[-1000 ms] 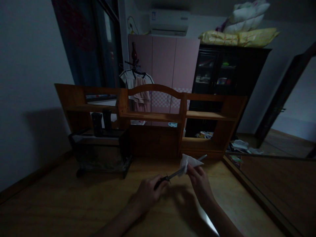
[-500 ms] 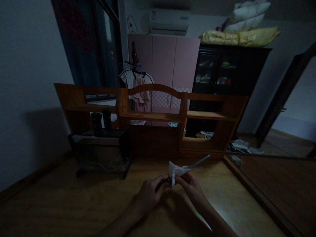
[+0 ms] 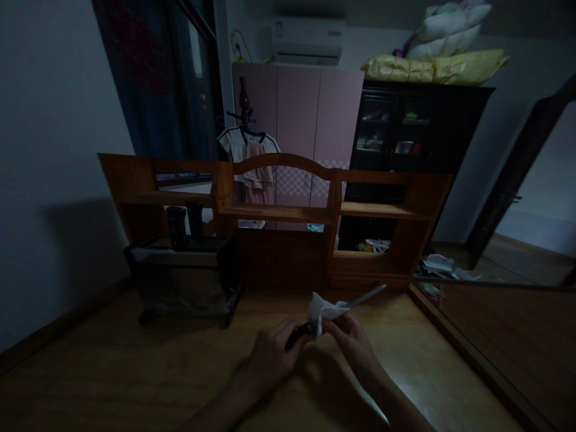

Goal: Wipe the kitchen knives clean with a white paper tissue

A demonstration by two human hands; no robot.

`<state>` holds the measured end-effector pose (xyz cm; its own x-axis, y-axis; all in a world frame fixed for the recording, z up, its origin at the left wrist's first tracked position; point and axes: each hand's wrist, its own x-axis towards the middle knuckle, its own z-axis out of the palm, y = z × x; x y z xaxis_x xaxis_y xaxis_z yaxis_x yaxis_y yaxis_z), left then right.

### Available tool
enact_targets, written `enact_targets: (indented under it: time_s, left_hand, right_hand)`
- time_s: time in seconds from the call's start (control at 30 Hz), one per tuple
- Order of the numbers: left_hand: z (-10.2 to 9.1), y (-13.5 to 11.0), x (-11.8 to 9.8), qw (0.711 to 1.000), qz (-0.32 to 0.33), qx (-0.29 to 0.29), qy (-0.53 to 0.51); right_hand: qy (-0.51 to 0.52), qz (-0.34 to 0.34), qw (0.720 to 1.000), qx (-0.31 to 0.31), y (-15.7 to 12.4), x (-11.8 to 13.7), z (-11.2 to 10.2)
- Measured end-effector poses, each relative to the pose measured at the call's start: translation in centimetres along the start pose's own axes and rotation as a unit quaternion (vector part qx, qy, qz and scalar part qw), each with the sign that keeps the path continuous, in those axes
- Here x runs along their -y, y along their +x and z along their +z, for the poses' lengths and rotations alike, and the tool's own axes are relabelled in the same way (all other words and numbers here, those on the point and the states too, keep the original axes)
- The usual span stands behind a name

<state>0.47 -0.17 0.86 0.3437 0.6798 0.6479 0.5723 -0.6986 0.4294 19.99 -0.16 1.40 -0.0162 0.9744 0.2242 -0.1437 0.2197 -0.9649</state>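
My left hand (image 3: 278,354) is closed around the dark handle (image 3: 297,335) of a knife, whose narrow grey blade (image 3: 369,295) points up and to the right. A crumpled white tissue (image 3: 324,309) wraps the blade near the handle. My right hand (image 3: 353,339) pinches this tissue against the blade; its fingertips are partly hidden. To the left, a dark knife holder (image 3: 180,282) with clear-looking sides stands on the wooden surface, and two black handles (image 3: 176,227) stick up from it.
Behind my hands a wooden shelf unit (image 3: 283,212) spans the back of the pale wooden surface (image 3: 148,372). A raised wooden edge (image 3: 463,354) runs along the right. Farther back are a pink wardrobe (image 3: 297,114) and a dark cabinet (image 3: 450,132). The room is dim.
Both hands, with the knife and tissue, have shifted very slightly to the right. The grip of each hand stays the same.
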Motion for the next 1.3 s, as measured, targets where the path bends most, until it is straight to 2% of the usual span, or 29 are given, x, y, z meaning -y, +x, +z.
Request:
enact_targets:
  time_s: [0.2, 0.57, 1.2, 1.3]
  left_hand:
    - [0.1, 0.1, 0.2, 0.999, -0.019, 0.009, 0.028]
    - [0.7, -0.2, 1.0, 0.997, -0.002, 0.005, 0.073]
    - [0.6, -0.3, 1.2, 0.999, 0.002, 0.011, 0.050]
    - [0.6, -0.2, 1.2, 0.999, 0.008, 0.004, 0.051]
  right_hand:
    - [-0.001, 0.017, 1.000, -0.007, 0.1, 0.2, 0.0]
    - [0.009, 0.008, 1.000, -0.007, 0.2, -0.7, -0.3]
    - [0.001, 0.008, 1.000, 0.002, 0.1, -0.4, -0.1]
    - [-0.016, 0.009, 1.000, -0.016, 0.1, -0.2, -0.1]
